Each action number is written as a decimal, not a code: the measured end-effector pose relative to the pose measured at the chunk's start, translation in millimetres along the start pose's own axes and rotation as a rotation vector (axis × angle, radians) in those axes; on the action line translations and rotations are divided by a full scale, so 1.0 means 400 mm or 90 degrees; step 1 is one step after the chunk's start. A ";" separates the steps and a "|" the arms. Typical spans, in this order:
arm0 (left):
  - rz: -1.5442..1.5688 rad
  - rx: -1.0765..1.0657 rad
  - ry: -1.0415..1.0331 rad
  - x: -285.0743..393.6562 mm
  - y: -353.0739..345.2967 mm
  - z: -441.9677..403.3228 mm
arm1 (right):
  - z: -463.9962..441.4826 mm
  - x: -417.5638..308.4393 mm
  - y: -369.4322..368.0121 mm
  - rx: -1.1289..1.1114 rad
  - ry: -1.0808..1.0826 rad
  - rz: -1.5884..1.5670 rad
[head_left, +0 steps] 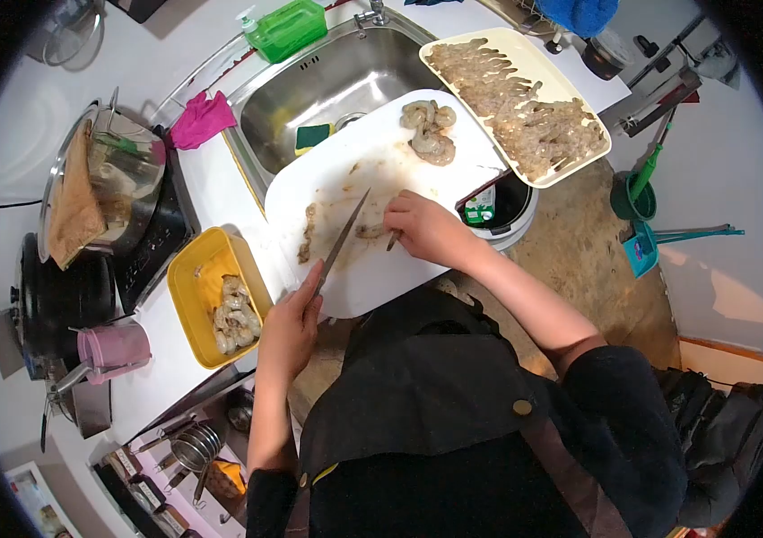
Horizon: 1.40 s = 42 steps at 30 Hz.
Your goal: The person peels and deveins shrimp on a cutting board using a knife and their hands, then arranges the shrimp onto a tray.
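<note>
My left hand (pixel 292 321) is closed round the handle of a knife (pixel 343 235), whose blade points up and away over the white cutting board (pixel 309 190). On the board my right hand (pixel 413 224) is closed on a shrimp (pixel 370 231), its tail end showing below the fingers. A strip of dark scraps (pixel 308 235) lies left of the blade. Several peeled shrimp (pixel 429 133) sit in a pile near the board's far right corner.
A cream tray (pixel 605 154) with rows of shrimp stands at the right. The yellow container (pixel 186 314) at the left holds peeled shrimp. Behind the board is the steel sink (pixel 278 103) with a sponge (pixel 312 138). A bin (pixel 518 208) stands below the tray.
</note>
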<state>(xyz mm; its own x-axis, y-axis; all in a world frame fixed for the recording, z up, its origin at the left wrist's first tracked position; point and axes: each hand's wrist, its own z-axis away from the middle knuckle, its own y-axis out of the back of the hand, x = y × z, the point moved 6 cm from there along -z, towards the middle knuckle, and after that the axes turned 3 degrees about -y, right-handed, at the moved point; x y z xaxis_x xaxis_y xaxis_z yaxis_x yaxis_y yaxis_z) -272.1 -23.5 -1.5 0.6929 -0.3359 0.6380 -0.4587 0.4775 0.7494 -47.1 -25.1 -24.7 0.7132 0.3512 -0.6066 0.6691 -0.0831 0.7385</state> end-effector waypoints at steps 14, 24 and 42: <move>0.100 0.083 0.083 -0.051 0.001 0.069 | -0.055 0.023 0.059 -0.020 -0.016 -0.108; 0.083 0.010 0.034 -0.012 -0.041 0.030 | 0.008 0.036 0.064 -0.043 -0.059 -0.075; 0.084 0.026 0.018 0.000 -0.032 0.024 | -0.014 0.000 -0.050 0.018 -0.012 -0.148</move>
<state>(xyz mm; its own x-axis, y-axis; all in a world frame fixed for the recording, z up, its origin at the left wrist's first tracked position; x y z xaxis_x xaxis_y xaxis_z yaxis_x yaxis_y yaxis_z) -271.5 -37.3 -9.1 0.6397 -0.2489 0.7272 -0.5689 0.4830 0.6657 -61.5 -18.2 -38.0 0.5426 0.3471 -0.7649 0.8213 -0.0279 0.5699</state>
